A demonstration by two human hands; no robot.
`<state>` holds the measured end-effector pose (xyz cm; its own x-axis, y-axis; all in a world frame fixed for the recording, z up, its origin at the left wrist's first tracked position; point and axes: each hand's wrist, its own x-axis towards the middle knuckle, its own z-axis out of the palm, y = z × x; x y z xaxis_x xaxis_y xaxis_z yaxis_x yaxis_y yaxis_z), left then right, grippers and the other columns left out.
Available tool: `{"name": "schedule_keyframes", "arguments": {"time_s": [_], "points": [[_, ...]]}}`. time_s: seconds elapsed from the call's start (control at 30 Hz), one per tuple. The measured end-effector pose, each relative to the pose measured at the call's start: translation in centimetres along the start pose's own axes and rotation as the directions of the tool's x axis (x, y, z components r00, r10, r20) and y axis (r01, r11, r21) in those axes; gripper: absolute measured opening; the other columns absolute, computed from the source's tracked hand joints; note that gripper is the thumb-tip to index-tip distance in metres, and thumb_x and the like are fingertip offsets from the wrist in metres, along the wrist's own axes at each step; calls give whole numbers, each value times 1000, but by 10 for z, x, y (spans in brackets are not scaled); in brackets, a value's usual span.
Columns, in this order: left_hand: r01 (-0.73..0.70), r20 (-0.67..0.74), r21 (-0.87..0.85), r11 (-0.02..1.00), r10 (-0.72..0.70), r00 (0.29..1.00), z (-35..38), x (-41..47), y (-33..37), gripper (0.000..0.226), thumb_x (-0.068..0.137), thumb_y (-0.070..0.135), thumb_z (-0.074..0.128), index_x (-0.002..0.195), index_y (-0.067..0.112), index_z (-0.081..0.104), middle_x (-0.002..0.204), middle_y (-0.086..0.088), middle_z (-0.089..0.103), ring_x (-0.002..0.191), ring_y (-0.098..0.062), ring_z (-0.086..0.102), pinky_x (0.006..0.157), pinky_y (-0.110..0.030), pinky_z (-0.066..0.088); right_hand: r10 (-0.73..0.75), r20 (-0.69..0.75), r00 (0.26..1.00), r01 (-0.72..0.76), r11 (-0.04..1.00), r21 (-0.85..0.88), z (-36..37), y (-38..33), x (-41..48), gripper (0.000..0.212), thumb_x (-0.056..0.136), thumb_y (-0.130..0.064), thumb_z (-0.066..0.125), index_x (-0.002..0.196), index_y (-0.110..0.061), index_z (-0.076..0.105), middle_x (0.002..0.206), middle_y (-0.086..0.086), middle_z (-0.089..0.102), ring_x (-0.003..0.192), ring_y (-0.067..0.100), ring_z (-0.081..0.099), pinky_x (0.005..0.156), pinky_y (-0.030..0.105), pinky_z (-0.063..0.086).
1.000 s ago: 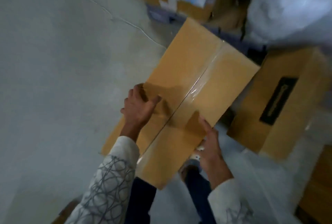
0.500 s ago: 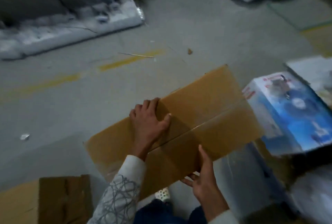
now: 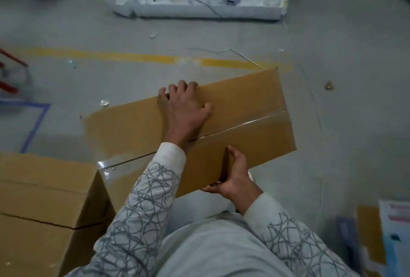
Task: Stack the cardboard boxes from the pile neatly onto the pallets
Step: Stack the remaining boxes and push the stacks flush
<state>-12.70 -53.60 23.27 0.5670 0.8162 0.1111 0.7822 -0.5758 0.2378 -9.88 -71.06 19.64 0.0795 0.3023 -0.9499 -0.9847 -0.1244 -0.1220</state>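
A: Down in the left corner sits a plain brown cardboard box [image 3: 44,199], matte and square-edged, with a dark slit across its top flaps. Behind it there's a blue tape outline [image 3: 35,125] on the grey concrete floor [image 3: 99,32].

B: And right beside that box's upper corner is the one in play, a long flat brown cardboard carton [image 3: 244,108]. It's angled across the view, with glossy clear tape shining along its centre seam.

A: Touching its neighbour?

B: Can't tell, the corners sit very close.

A: The grip, then. The left hand [image 3: 186,110] lies on the top face near the middle, fingers hooked over the far long edge, thumb spread on the cardboard.

B: The right hand [image 3: 235,179] clamps the near long edge, thumb on top, fingers tucked underneath. So the carton sits between the two hands, its length sticking out to either side.

A: Beyond it are a worn yellow painted line [image 3: 144,57] and a white foam tray [image 3: 199,8], crumbly at the rim.

B: Far right, a printed blue-and-white carton [image 3: 395,243], blurred.
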Motion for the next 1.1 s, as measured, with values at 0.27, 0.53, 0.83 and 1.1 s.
{"name": "schedule_keyframes", "arguments": {"time_s": [0.27,0.53,0.83,1.1], "points": [[476,-277,-137,869,-495,824,-34,90,-54,61,73,54,56,124,21,64,115,-3,60,112,-30,52,104,-47,28,52,38,998,-32,908,-417,134,-101,24,71,77,-51,75,136,-19,51,121,18,58,110,43,54,95,66,49],[730,-265,-113,674,-729,631,-18,156,-154,58,83,54,56,133,25,57,122,-2,57,116,-28,49,105,-47,29,169,-15,986,-136,733,-667,282,-125,92,71,77,-49,75,135,-18,49,115,14,57,104,41,52,102,66,41],[863,-227,-137,486,-864,450,-44,275,-332,66,80,57,49,138,23,52,128,-5,56,120,-29,47,108,-48,28,225,-29,974,-149,539,-829,514,-93,145,38,87,-46,67,102,-12,58,108,15,63,102,40,54,109,62,38],[921,-192,-224,317,-941,277,-72,351,-474,68,84,54,57,144,25,44,137,-3,51,128,-27,43,109,-47,27,186,-51,981,-114,344,-932,705,-49,196,51,78,-39,74,122,-19,59,121,15,63,113,40,55,109,59,38]]}}
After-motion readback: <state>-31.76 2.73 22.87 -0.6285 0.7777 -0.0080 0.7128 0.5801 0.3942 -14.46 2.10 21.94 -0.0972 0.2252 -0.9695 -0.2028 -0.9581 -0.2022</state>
